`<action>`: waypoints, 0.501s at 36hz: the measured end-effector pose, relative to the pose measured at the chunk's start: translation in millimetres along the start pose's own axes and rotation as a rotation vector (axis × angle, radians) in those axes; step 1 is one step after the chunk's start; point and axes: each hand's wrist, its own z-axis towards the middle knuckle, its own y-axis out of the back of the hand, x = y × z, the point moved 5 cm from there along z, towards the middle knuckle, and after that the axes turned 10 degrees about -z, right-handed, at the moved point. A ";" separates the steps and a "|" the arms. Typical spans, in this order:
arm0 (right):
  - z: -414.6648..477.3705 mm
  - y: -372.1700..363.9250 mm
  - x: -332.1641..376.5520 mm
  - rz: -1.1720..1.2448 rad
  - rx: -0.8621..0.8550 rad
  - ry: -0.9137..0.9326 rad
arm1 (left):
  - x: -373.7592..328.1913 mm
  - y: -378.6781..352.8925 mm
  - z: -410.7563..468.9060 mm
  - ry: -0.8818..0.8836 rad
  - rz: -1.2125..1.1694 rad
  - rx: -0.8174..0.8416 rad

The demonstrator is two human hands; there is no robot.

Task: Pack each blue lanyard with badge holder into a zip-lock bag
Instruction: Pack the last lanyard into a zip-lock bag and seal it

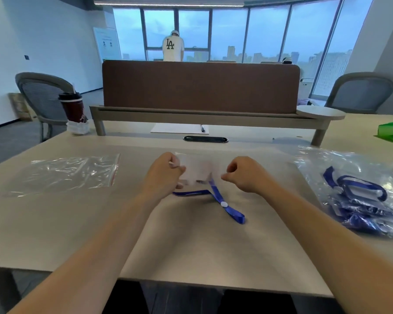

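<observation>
Smooth beige bench (55, 223) underneath. On the right, a crinkly heap of filled bags (359, 200). On the left, flat glossy zip-lock bags (70, 175) with a red seal strip. In the centre, the flat blue lanyard (227, 207) trails toward us. The left hand (166, 171) and right hand (243, 175), both curled, pinch the pale, blurred badge holder (197, 171). Looks like the gathering step; next, coil the strap and fetch 1 bag.
</observation>
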 end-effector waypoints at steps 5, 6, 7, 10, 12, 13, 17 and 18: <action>-7.6 -22.8 2.4 -0.159 0.230 -0.042 | 12.5 28.9 -3.6 -0.005 -0.092 -0.094; -8.2 -26.0 4.1 -0.162 0.234 -0.038 | 15.2 34.1 -3.1 -0.013 -0.081 -0.121; -8.5 -28.0 5.7 -0.159 0.227 -0.033 | 15.2 37.9 -3.6 -0.018 -0.068 -0.142; -6.0 -28.8 16.4 -0.104 0.164 0.008 | 9.6 48.4 -5.1 -0.065 -0.043 -0.191; -3.3 -27.1 25.3 -0.048 0.114 0.036 | 5.0 50.9 -6.0 -0.076 -0.078 -0.181; -1.5 -25.9 29.2 -0.027 0.089 0.043 | 3.7 51.3 -6.1 -0.078 -0.084 -0.176; 12.5 -26.4 38.2 -0.047 0.023 0.044 | 3.9 52.7 -1.0 -0.107 -0.110 -0.164; 19.1 -28.8 41.7 -0.069 0.019 0.042 | 5.4 55.1 1.5 -0.116 -0.107 -0.170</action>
